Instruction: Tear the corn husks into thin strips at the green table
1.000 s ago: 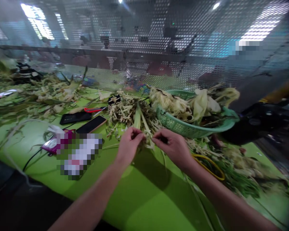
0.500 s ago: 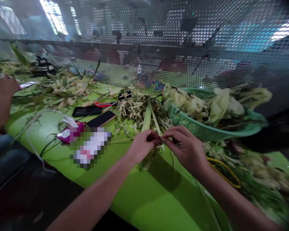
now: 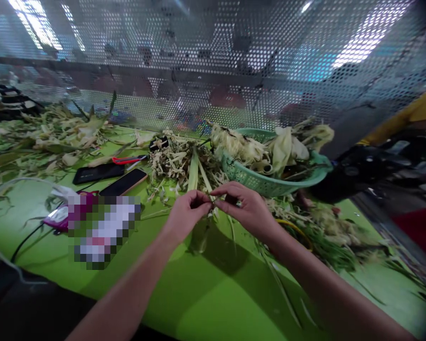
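Observation:
My left hand (image 3: 188, 213) and my right hand (image 3: 248, 210) meet over the green table (image 3: 184, 303), thumb and finger of each pinched together. Between the fingertips is a thin strip of plant husk (image 3: 212, 201), mostly hidden by the fingers. Just below them a pale, blurred husk piece (image 3: 199, 240) shows against the table. Long pale-green husk strips (image 3: 193, 171) point away behind my hands, on a heap of dry husk scraps (image 3: 170, 161). A green plastic basket (image 3: 266, 182) of pale husks (image 3: 244, 147) stands beyond my right hand.
To the left lie two dark phones (image 3: 97, 174) (image 3: 124, 183), a red-handled tool (image 3: 122, 160), a purple packet (image 3: 71, 213) and a cable (image 3: 17, 182). More husks (image 3: 67, 137) cover the far left. A yellow ring (image 3: 298, 232) and green stems (image 3: 330, 251) lie right. Perforated metal mesh (image 3: 184, 90) rises behind.
The view has swung right, so things on the table appear further left and the other person's arm has left the picture. Both my hands stay pinched close together at the fingertips.

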Available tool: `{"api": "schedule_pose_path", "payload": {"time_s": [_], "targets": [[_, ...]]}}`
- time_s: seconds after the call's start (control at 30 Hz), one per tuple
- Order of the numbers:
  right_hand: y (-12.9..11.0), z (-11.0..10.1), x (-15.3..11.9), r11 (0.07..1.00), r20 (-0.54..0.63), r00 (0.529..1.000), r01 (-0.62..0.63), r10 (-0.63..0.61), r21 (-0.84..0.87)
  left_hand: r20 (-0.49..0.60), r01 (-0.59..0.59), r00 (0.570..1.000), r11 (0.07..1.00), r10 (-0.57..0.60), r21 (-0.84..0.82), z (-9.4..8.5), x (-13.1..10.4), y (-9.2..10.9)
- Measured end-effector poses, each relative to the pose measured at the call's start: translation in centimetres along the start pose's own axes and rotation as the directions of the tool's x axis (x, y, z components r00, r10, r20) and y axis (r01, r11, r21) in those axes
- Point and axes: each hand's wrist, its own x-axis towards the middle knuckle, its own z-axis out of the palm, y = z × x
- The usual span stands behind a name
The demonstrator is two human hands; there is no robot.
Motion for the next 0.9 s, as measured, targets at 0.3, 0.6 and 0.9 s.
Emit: {"api": "schedule_pose_path", "payload": {"time_s": [0.3, 0.6, 0.9], "targets": [[0.8, 0.5, 0.0, 0.996, 0.054, 0.998, 0.038, -0.034, -0.083, 0.016, 0.004, 1.0, 0.999, -0.003, -0.034, 0.3, -0.1, 0.2], [1.4, 0.1, 0.2, 0.821, 0.228, 0.926, -0.373, 0.301, 0.433, 0.033, -0.102, 0.995, 0.982, 0.098, 0.161, 0.3, -0.6, 0.7], [0.2, 0.3, 0.0, 0.926, 0.174, 0.951, -0.293, 0.256, 0.239, -0.033, -0.147, 0.987, 0.959, 0.16, 0.241, 0.2, -0.5, 0.8]]}}
